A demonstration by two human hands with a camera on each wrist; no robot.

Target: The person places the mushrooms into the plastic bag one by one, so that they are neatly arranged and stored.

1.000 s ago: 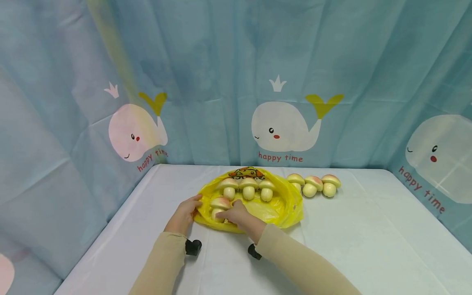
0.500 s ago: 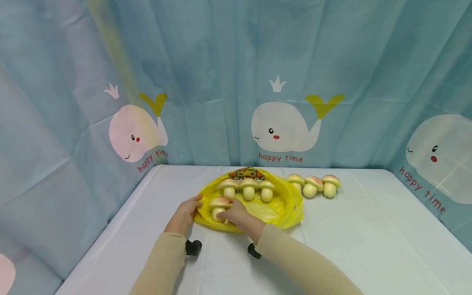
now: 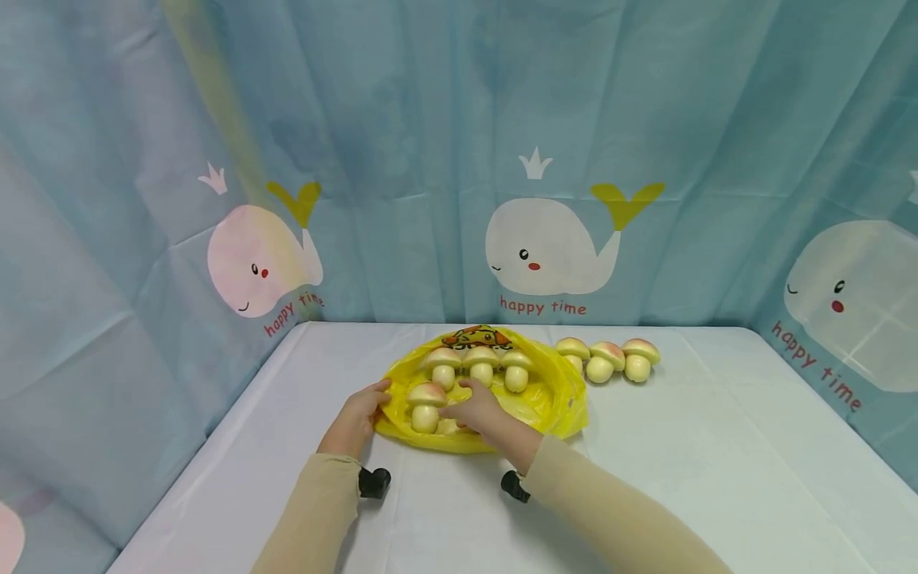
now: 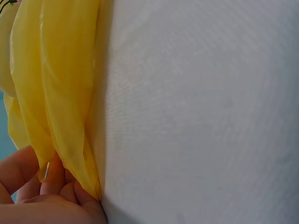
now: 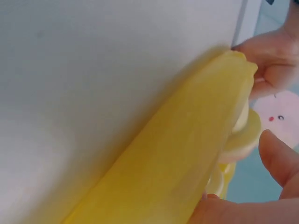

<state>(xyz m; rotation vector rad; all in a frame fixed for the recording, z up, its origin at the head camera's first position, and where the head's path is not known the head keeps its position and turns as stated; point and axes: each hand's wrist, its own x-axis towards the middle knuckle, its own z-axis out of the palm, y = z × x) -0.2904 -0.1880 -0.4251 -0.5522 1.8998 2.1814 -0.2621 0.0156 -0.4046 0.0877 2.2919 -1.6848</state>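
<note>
A yellow plastic bag lies on the table with its mouth spread wide. Three toy mushrooms stand in a row at its back, the middle one a pale mushroom. Another mushroom with a pinkish cap stands at the front left of the bag. My left hand holds the bag's left edge, the plastic between thumb and curled fingers in the left wrist view. Over the bag, my right hand is just right of the front mushroom, thumb and fingers spread apart and holding nothing. The bag's side hides part of that hand in the right wrist view.
Three more mushrooms stand right of the bag, the leftmost partly behind it. A white cloth covers the table. Blue whale-print curtains rise behind and at both sides.
My right hand has let go of the front-left mushroom and moved slightly right. That mushroom stays in the bag. The left hand keeps its hold on the bag edge.
</note>
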